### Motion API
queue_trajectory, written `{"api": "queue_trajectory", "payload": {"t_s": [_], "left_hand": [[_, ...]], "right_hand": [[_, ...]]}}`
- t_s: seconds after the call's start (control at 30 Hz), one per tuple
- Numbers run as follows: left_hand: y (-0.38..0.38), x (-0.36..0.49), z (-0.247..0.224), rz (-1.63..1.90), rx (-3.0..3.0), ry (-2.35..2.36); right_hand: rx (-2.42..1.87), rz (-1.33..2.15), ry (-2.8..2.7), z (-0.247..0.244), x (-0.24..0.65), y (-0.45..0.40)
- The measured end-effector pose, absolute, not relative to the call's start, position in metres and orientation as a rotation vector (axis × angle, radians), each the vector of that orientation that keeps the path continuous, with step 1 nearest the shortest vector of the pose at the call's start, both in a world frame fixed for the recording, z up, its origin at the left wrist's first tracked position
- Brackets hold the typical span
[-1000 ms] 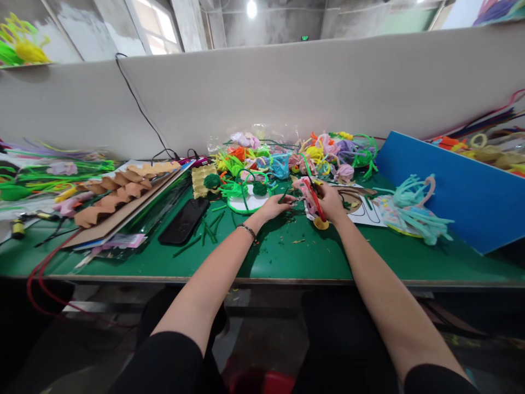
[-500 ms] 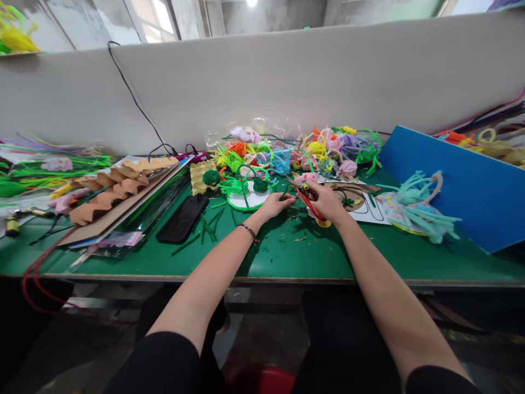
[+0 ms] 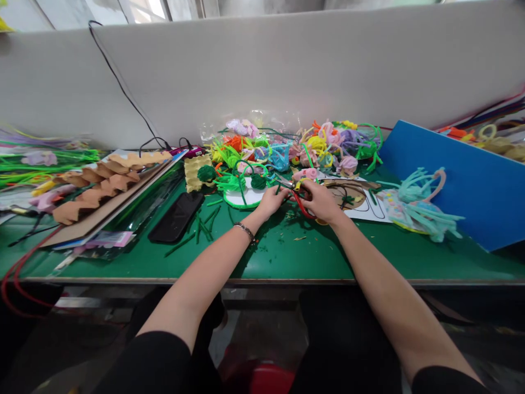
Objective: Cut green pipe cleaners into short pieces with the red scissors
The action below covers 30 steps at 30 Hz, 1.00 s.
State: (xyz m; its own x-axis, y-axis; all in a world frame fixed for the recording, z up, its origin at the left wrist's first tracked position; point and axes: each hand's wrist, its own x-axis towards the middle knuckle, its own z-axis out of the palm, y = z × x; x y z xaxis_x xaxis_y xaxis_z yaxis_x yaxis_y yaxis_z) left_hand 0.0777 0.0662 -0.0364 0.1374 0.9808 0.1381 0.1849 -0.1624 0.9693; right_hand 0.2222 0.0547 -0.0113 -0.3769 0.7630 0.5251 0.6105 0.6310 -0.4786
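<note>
My right hand (image 3: 322,202) is wrapped round a pair of red-handled scissors (image 3: 302,206), the blades pointing up and left. My left hand (image 3: 271,202) is closed in a pinch on a short dark green pipe cleaner (image 3: 279,189), close to the scissor blades. Whether the blades touch it I cannot tell. Just behind my left hand lies a white oval board (image 3: 249,198) edged in bright green, with green fuzzy shapes and a dark green pompom (image 3: 258,181) on it. Cut dark green pipe cleaner pieces (image 3: 204,227) lie left of my left forearm.
A black phone (image 3: 176,218) lies on the green table (image 3: 287,257). Colourful pipe cleaner figures (image 3: 279,156) are heaped behind my hands. Cardboard strips (image 3: 100,191) and sheets stand left, a blue panel (image 3: 451,191) right, with a turquoise fuzzy piece (image 3: 426,208) before it.
My two hands have come closer together, with the scissor blades now nearer the left fingers. The view has tilted down slightly.
</note>
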Motion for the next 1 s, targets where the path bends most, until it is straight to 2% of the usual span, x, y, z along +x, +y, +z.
{"api": "queue_trajectory", "payload": {"t_s": [0.47, 0.7, 1.0], "left_hand": [[0.07, 0.073, -0.035, 0.995, 1.381, 0.993], [0.067, 0.071, -0.035, 1.017, 1.359, 0.928], [0.067, 0.069, -0.037, 1.025, 1.402, 0.915]], "right_hand": [[-1.216, 0.067, -1.836, 0.004, 0.235, 0.046], [-1.178, 0.002, -1.922, 0.003, 0.226, 0.043], [-1.165, 0.135, -2.086, -0.003, 0.216, 0.045]]}}
